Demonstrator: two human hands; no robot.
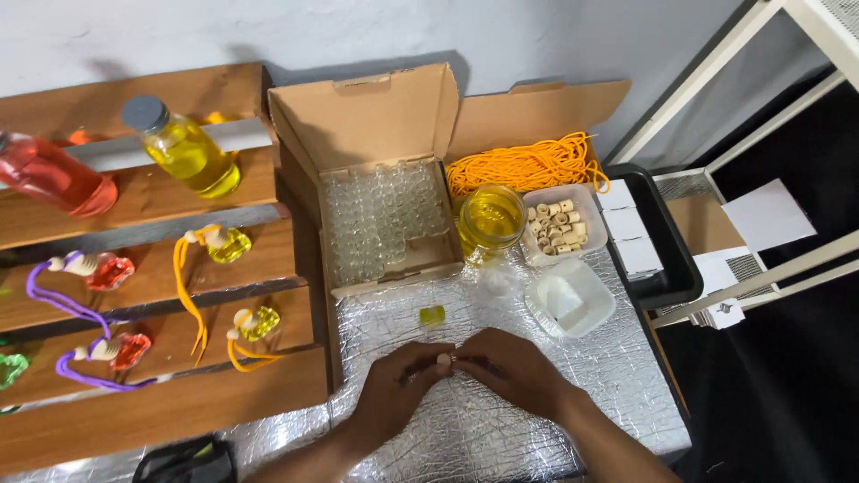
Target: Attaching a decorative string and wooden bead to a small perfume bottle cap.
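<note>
A small wooden bead (442,360) is pinched between the left hand (400,386) and right hand (512,368). At twelve o'clock one jar (490,217) is seen; at ten, two bottles (183,148) and five pendants (229,243). Everything is set on a foil-covered table (501,429).

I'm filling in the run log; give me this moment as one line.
left hand and right hand: together pinching small wooden cap | small yellow bottle: on foil, untouched | jar of yellow liquid: open

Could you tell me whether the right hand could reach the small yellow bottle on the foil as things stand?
Probably yes: the small yellow bottle stands just beyond the right hand, with bare foil between.
</note>
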